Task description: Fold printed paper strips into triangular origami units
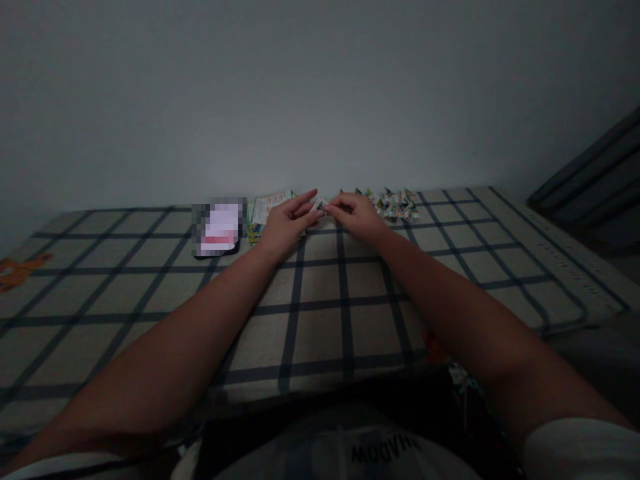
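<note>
Between my two hands is a small folded piece of printed paper [320,205], pale with dark marks. My left hand [290,223] pinches its left side with the thumb, while the index finger stretches out above. On the other side, the thumb and index finger of my right hand [356,212] close on the paper's right edge. Left of my left hand lies a stack of printed paper sheets [270,207] with green and yellow edges, partly covered by that hand. Behind and right of my right hand sits a pile of small folded paper pieces [400,205].
A phone [220,230] with a lit, blurred-out screen lies left of the sheets. The table has a checked cloth [320,320] and meets a plain wall [320,93]. An orange item [23,270] is at the far left. Dark folded fabric [595,180] stands at the right.
</note>
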Tool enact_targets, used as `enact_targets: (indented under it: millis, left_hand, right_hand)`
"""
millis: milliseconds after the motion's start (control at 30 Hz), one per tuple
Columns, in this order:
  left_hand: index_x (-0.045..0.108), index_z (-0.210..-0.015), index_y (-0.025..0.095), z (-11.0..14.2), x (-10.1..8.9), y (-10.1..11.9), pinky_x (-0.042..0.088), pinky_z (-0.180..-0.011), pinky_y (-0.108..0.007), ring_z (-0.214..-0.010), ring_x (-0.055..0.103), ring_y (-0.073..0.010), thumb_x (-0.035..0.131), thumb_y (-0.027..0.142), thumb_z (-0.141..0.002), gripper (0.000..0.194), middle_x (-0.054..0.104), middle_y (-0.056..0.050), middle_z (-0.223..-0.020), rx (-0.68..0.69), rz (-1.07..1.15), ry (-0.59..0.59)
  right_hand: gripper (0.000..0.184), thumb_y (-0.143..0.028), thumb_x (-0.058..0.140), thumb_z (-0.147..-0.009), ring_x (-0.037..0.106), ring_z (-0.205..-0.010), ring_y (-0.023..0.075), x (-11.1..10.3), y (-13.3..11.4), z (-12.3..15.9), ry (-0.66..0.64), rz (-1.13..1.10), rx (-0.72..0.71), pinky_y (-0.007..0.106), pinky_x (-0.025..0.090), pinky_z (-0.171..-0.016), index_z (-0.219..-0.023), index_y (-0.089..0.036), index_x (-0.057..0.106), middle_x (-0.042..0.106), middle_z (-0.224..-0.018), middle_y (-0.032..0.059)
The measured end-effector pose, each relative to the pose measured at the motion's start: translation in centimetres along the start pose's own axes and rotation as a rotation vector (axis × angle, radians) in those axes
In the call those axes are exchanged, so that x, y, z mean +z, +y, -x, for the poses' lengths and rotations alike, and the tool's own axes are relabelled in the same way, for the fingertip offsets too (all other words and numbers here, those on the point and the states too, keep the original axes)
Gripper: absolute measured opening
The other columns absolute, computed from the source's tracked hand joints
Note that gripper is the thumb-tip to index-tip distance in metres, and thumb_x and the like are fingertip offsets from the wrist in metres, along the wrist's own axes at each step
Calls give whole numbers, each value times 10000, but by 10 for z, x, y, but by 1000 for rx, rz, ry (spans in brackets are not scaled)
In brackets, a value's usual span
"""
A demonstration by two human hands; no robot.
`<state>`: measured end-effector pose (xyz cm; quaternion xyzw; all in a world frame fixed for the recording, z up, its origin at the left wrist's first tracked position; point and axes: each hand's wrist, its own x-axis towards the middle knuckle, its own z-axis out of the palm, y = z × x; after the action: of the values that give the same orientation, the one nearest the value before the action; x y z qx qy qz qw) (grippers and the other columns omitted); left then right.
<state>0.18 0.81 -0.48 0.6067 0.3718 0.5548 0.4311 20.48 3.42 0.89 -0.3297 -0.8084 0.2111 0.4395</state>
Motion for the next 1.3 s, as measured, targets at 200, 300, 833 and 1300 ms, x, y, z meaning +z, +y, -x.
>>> enact_targets:
  millis: [200, 300, 833, 1300]
  left_hand:
    - [722, -1365, 209, -1, 0, -3, 611, -930, -371, -957, 753, -203, 903, 431, -738, 689, 804, -106, -1119, 5, -25, 2]
    - [735, -1341, 204, -1, 0, -4, 610, -915, -370, -921, 753, -200, 893, 430, -743, 658, 809, -96, -1072, 12, -44, 11]
    - [798, -1163, 188, -1, 4, 1, 619, -959, -423, -982, 764, -244, 905, 373, -718, 494, 812, -98, -995, -11, -14, 72]
    - [813, -867, 167, 1, 6, 0, 624, -824, -334, -770, 732, -172, 960, 469, -624, 415, 796, -71, -872, -147, 72, 28]
  right_hand:
    - [339, -526, 670, -920, 553, -662, 137, 5, 2, 1, -11, -124, 87, 288, 443, -662, -916, -187, 673, 629, -722, 0]
    - [346, -511, 702, -890, 593, -668, 138, 10, 10, 1, 36, -243, 100, 270, 445, -633, -1047, -219, 605, 630, -754, -22]
    - [356, -513, 773, -841, 566, -626, 115, 14, 4, -1, 41, -350, 214, 254, 471, -585, -983, -216, 638, 630, -755, -22]
    - [372, -534, 813, -789, 575, -627, 120, 11, 5, -2, 60, -301, 216, 260, 458, -593, -824, -192, 669, 649, -728, -6]
